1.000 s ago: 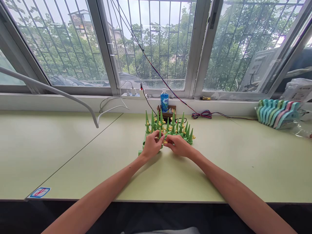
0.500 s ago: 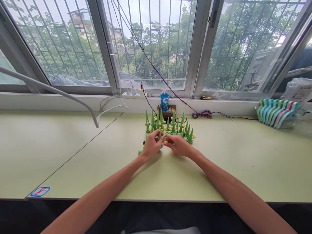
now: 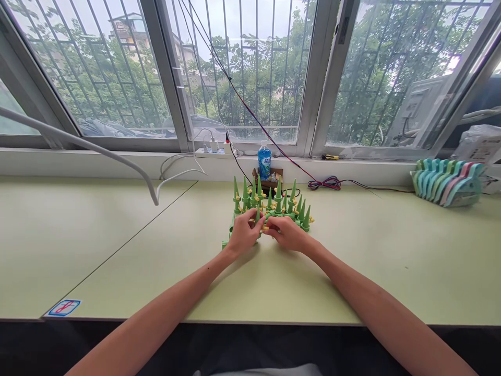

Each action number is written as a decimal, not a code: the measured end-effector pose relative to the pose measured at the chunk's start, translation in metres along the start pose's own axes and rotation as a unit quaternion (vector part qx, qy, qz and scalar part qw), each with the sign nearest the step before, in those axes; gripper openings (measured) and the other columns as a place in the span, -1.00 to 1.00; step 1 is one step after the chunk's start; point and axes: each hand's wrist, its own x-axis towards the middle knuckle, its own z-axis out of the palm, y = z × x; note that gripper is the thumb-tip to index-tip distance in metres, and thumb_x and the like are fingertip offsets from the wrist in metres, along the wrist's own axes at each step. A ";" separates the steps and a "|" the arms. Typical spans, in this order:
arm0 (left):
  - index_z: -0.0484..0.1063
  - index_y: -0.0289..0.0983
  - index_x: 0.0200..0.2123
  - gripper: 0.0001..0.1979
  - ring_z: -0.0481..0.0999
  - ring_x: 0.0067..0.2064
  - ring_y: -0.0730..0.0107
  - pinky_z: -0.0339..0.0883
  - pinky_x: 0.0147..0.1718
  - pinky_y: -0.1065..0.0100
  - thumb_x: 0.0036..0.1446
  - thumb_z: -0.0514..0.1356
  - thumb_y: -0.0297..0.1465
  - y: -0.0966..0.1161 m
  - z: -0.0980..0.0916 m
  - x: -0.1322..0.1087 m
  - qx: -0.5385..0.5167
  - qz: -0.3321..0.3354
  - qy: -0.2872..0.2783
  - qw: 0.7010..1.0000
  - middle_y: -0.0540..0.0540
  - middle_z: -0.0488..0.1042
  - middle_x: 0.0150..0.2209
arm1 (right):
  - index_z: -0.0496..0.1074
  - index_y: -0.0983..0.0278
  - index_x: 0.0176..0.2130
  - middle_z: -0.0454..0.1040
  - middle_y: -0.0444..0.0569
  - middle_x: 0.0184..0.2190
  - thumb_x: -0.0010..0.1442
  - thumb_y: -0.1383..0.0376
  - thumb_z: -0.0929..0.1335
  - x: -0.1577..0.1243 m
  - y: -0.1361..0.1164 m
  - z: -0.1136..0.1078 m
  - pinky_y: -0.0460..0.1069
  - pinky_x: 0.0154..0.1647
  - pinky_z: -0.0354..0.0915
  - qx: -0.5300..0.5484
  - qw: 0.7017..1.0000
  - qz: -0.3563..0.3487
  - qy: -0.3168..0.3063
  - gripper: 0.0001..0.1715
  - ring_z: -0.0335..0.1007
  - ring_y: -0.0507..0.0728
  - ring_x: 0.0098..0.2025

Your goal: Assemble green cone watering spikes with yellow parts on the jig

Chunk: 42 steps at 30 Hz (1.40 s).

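Green spiked model [image 3: 278,206] on table [image 3: 274,292], betw. & just beyond both hands.
L hand [image 3: 243,236] pinches a green cone [image 3: 257,214] on model's near side; R hand [image 3: 287,234], fingertips narrowed, grips small yellow pc [image 3: 265,227] just beside it. Blue bottle [image 3: 264,163] behind model.

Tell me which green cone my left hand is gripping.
The green cone between the thumb and fingers of the left hand; the other visible cones stand farther back, outside its grip.
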 end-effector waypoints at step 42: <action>0.34 -0.31 -0.51 -0.70 0.18 -0.60 0.62 0.07 -0.69 0.52 0.12 0.18 -0.20 0.008 -0.003 -0.002 -0.036 0.005 0.001 0.999 0.03 0.28 -0.53 | 0.30 0.29 -0.49 0.31 -0.15 -0.60 0.31 0.30 0.18 0.000 0.001 -0.001 -0.11 -0.42 0.09 -0.004 1.000 -0.024 0.002 -0.64 0.15 -0.03 -0.54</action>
